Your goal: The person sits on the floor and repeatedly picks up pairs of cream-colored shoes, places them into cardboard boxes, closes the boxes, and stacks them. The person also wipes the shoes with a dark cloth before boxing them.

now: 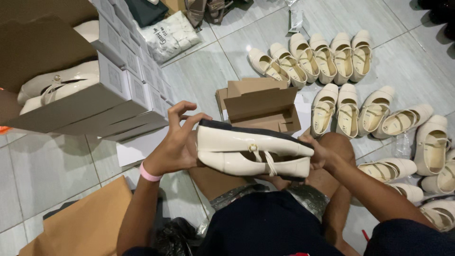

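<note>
Held a pair of cream shoes (253,154) in front of the body, above the bare knees, between the two hands

Pressed one shoe on the other, with the dark sole of the upper one turned upward and a thin strap with a small round buckle shown on the near side

Lay with the long axis from left to right, almost level, only a little lower at the right end; so, ran straight from one hand to the other, across the body and not away from it

Could not tell with certainty which end was the toe

Left hand (177,142), with a pink wristband (149,174): leaned by the palm against the rounded left end of the pair, with fingers bent and lifted free above the sole, not closed around the shoes

Right hand (318,154): clasped the right end from behind and below, with fingers mostly hidden by the shoes, gripping them

Both hands touching the pair, neither one nearer than the other

Beyond the hands, just behind the pair: a brown cardboard box (260,106), half folded, on the tiled floor

Beyond and to the right of the right hand: rows of cream shoes (332,61), well apart from the held pair

Beyond and to the left of the left hand: a stack of white boxes (128,80)
</note>
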